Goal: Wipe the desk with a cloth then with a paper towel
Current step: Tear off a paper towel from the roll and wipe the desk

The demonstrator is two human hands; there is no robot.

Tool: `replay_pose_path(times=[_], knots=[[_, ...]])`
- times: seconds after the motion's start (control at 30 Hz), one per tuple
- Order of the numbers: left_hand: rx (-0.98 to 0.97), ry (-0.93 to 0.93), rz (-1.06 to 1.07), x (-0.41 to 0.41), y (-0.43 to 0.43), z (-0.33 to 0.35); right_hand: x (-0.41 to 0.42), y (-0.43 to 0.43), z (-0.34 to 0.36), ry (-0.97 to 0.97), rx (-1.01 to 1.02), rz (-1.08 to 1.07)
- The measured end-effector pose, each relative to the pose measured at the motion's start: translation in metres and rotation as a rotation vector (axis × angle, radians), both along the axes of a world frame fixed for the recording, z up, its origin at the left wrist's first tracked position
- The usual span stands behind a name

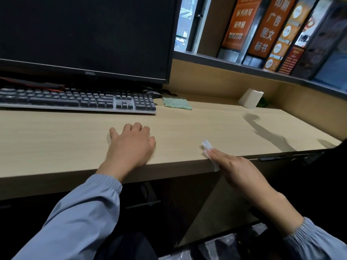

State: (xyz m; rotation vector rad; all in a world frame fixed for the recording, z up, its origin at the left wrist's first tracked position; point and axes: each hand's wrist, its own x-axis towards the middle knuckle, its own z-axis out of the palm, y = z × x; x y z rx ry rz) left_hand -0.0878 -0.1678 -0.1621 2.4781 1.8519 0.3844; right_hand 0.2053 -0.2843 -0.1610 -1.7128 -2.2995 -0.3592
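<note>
The light wooden desk (206, 124) runs across the view. My right hand (238, 167) lies flat at the desk's front edge, pressing a white paper towel (206, 147) under its fingers; part of the towel hangs over the edge. My left hand (131, 145) rests palm down on the desk, fingers loosely curled and holding nothing. A green cloth (177, 103) lies flat at the back, just right of the keyboard and away from both hands.
A grey keyboard (75, 101) and a dark monitor (84, 38) fill the back left. A mouse (155, 94) sits behind the cloth. A white paper roll (250, 98) leans at the back right by a green plant. Signs stand on the raised shelf.
</note>
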Motion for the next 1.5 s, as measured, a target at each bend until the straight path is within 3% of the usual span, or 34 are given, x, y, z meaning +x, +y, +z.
replay_pose_path(times=[0.13,0.27,0.87,1.13,1.5], knots=[[-0.003,0.003,0.001,0.0,-0.001,0.0,-0.011,0.014,0.015,-0.144,0.08,0.088],[0.006,0.009,0.007,0.0,-0.001,-0.001,-0.011,0.057,0.028,-0.184,-0.121,-0.072],[0.059,-0.022,-0.002,-0.002,0.001,-0.002,-0.008,0.236,0.042,-0.107,-0.164,-0.198],[0.037,-0.038,0.006,-0.003,0.005,-0.002,0.005,0.247,0.039,-0.063,-0.151,-0.206],[0.032,-0.038,0.009,-0.004,0.004,-0.002,0.001,0.198,0.039,-0.161,-0.151,-0.215]])
